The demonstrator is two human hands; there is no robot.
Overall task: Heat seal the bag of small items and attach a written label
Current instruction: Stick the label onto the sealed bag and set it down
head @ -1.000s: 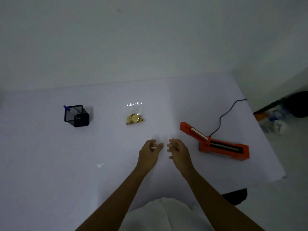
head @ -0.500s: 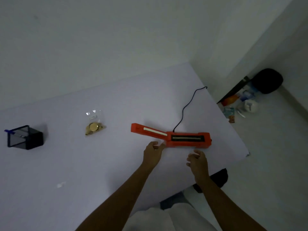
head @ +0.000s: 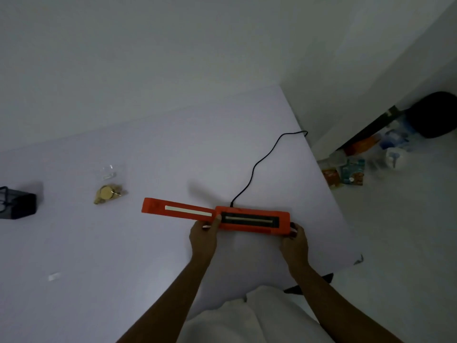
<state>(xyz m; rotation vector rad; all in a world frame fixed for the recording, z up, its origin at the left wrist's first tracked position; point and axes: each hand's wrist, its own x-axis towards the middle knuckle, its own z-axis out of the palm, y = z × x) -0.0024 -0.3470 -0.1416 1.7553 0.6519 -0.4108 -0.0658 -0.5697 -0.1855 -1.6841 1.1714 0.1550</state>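
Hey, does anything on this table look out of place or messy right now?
Nothing spilled or damaged. One small white scrap lies alone on the table, away from the bag. The sealer lies with its lid open, both hands on it.

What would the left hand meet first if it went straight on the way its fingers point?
The left hand already touches the orange sealer near its hinge; straight on, it would just press into it. The bag lies well off that line.
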